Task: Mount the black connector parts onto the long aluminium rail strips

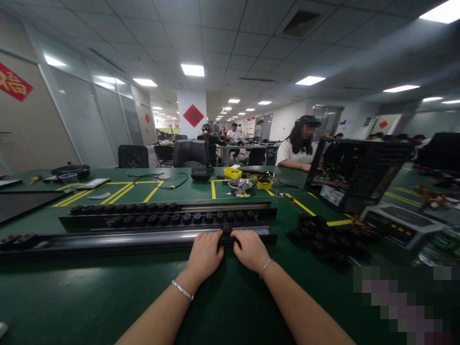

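Both of my hands rest on a long black rail that lies across the green table. My left hand and my right hand grip the rail's near edge on either side of a small black roller piece seated in its channel. Each wrist wears a thin bracelet. A second black rail lies just behind, its channel filled with several black rollers. A heap of loose black rollers sits to the right of my right hand.
An open black computer case stands at the right, with a grey device in front of it. Yellow bins, a metal bowl and cables lie further back. A seated person works across the table. Office chairs stand behind.
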The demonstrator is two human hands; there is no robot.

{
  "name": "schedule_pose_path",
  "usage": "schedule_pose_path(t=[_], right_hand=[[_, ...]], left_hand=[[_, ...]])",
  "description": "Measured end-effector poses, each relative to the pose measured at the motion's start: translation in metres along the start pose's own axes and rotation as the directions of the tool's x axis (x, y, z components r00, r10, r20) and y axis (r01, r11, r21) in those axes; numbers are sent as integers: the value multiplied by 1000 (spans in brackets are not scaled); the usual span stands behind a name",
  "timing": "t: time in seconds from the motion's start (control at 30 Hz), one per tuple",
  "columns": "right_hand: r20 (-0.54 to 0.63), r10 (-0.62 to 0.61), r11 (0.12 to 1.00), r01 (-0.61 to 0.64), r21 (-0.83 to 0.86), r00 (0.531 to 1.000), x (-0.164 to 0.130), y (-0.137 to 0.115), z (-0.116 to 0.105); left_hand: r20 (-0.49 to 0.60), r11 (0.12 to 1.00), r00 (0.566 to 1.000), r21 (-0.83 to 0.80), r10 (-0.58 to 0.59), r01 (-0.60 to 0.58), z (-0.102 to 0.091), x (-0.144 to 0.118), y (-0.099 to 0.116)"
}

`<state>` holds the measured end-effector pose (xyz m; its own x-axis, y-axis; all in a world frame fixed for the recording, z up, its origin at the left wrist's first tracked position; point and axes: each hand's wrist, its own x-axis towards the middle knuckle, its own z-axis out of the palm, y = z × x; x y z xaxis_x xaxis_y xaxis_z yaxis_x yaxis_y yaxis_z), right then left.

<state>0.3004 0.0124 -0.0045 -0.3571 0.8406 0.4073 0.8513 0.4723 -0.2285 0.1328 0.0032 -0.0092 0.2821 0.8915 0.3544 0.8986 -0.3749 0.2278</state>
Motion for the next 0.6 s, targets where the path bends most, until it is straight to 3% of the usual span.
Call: schedule_pose_path(t=[0.6], right_hand=[[27,37,997,-35,-69,999,0,0,-6]], left_hand=[[-52,999,998,31,43,-42,5,-2,-3]])
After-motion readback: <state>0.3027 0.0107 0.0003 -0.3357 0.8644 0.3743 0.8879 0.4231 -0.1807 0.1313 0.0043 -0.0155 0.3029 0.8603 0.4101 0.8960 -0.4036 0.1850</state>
